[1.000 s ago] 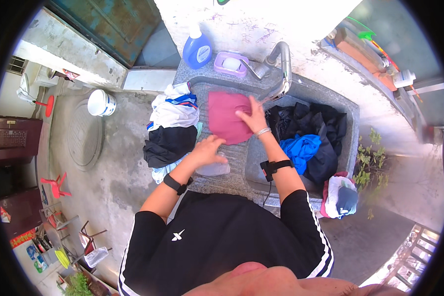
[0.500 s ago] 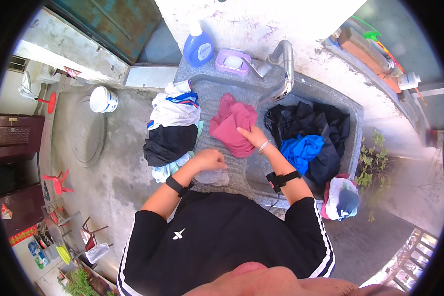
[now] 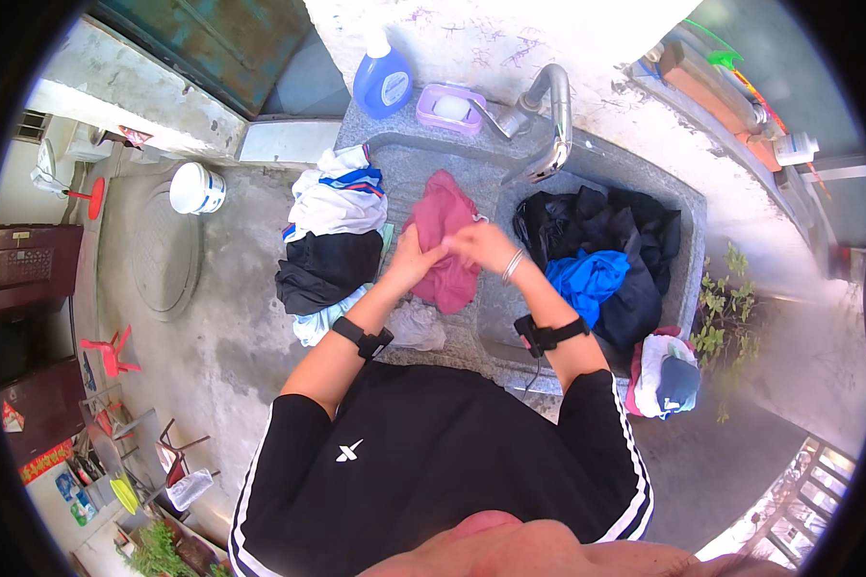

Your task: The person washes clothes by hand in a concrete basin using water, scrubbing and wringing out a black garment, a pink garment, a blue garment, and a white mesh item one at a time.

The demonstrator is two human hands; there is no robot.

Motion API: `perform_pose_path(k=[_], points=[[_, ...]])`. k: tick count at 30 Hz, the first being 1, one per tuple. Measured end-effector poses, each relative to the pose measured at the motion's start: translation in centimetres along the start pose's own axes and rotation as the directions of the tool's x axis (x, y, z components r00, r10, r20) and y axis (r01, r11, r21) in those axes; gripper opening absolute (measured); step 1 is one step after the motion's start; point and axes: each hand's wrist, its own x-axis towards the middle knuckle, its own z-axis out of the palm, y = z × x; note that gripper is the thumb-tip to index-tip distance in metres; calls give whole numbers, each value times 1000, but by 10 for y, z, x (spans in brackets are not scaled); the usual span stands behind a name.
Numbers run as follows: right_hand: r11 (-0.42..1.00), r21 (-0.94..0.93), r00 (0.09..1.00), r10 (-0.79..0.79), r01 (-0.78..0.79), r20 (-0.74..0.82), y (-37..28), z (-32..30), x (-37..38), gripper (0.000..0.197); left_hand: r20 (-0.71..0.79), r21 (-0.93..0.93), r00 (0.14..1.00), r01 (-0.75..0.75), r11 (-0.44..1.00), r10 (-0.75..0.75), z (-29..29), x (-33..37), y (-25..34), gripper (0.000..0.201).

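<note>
A crumpled pink garment (image 3: 443, 200) lies on the ribbed washboard side of the grey stone sink (image 3: 411, 159). My left hand (image 3: 416, 260) grips its left edge, thumb pointing right. From the other side my right hand (image 3: 488, 248) closes on the same cloth, its fingertips by my left thumb and slightly blurred. Under my forearms sits a wet, pale see-through bundle (image 3: 418, 326). In the basin to the right are a black garment (image 3: 635, 226) and a bright blue garment (image 3: 587, 282).
White clothes (image 3: 332, 207), a black garment (image 3: 327, 271) and light-blue cloth (image 3: 329, 313) are heaped on the left rim. A tap (image 3: 555, 120), a soap dish (image 3: 433, 117) and a blue detergent bottle (image 3: 382, 82) stand behind. More clothing (image 3: 666, 378) hangs at the right front corner.
My left hand has moved up and right from beside the washboard onto the pink garment. My right hand has shifted slightly up and left, and the garment is now narrower.
</note>
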Motion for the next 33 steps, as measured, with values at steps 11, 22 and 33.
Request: perform_pose_path(k=[11,22,33], points=[[668,-740,836,-450,81,-315,61,1,112,30,104,562,984,-181,807,148,17,-18,3,45],[840,506,848,404,-197,-342,123,-60,58,23,9,492,984,-159,856,178,26,-20,4,50],[911,410,756,245,34,-607,86,-59,88,33,21,510,967,-229,829,255,-6,-9,28,43]])
